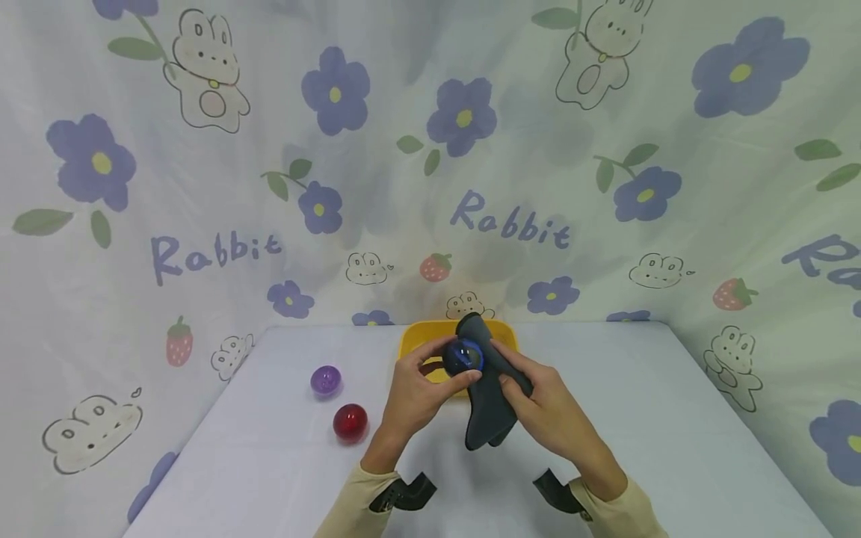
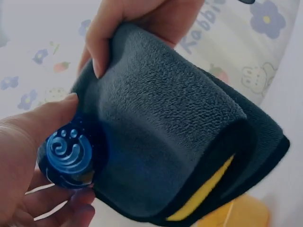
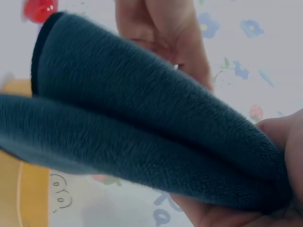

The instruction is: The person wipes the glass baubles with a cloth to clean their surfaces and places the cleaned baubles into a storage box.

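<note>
In the head view my left hand (image 1: 412,392) holds a shiny, see-through blue ball (image 1: 463,357) between thumb and fingers. Close up in the left wrist view, the ball (image 2: 70,151) has a raised swirl on its face. My right hand (image 1: 553,411) grips a folded dark grey towel (image 1: 489,411) by its side. Black edging and a yellow strip mark the towel (image 2: 161,104) in the left wrist view. Ball and towel meet, with the towel behind the ball. The right wrist view shows mostly the towel's folds (image 3: 118,132), which hide the ball.
Behind the hands on the white table stands a yellow container (image 1: 422,329), partly covered by them. On the left lie a purple ball (image 1: 326,381) and, nearer, a red ball (image 1: 350,424). A rabbit-and-flower print curtain (image 1: 390,164) hangs around the table.
</note>
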`<action>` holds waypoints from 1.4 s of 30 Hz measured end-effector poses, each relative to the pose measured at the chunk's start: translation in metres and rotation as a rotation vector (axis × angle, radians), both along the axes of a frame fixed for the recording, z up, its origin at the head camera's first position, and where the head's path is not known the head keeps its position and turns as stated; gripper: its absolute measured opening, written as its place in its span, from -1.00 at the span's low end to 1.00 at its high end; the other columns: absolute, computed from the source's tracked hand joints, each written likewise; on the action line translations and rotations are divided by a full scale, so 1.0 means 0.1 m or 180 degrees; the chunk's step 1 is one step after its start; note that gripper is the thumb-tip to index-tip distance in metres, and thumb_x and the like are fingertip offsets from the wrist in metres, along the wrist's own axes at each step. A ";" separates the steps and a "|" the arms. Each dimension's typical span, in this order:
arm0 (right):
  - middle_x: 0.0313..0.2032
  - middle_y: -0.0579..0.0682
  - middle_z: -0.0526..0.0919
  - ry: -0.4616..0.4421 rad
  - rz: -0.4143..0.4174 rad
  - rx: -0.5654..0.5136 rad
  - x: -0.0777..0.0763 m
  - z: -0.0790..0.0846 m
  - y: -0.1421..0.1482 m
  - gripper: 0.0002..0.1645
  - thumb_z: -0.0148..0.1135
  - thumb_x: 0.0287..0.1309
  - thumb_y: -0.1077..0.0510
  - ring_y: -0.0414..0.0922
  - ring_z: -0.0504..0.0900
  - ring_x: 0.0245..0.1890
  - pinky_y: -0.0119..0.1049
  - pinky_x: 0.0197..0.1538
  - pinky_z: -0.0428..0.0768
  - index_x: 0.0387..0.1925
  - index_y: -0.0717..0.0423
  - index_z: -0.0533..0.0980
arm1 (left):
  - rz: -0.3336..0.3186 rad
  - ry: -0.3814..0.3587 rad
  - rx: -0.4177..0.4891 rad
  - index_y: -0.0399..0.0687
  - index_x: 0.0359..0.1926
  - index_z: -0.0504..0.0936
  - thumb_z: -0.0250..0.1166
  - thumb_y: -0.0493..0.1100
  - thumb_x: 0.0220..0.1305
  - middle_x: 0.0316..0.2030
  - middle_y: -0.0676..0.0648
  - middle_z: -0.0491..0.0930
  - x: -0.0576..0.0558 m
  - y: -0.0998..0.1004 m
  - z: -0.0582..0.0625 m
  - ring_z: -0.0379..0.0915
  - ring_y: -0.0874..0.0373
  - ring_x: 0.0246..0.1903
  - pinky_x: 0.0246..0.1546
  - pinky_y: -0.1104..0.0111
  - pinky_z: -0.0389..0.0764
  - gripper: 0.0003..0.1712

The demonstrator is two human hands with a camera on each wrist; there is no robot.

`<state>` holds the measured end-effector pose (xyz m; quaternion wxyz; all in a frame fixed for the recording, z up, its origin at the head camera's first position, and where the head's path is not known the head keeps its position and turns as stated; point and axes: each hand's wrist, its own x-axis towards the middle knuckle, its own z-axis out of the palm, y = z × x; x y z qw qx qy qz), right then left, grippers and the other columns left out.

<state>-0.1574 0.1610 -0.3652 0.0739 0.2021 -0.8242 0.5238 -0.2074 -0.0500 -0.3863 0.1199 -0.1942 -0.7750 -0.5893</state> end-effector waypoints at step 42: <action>0.38 0.29 0.50 -0.0037 0.0210 -0.0051 -0.16 -0.11 0.09 -0.41 -0.02 0.52 0.27 0.11 0.67 0.22 -0.27 0.11 0.72 0.52 0.12 0.31 | -0.0183 -0.0085 -0.0057 0.07 0.16 0.72 0.65 -0.08 0.03 0.00 0.00 0.77 0.16 0.08 0.05 0.70 0.10 -0.08 -0.13 0.39 0.79 -0.38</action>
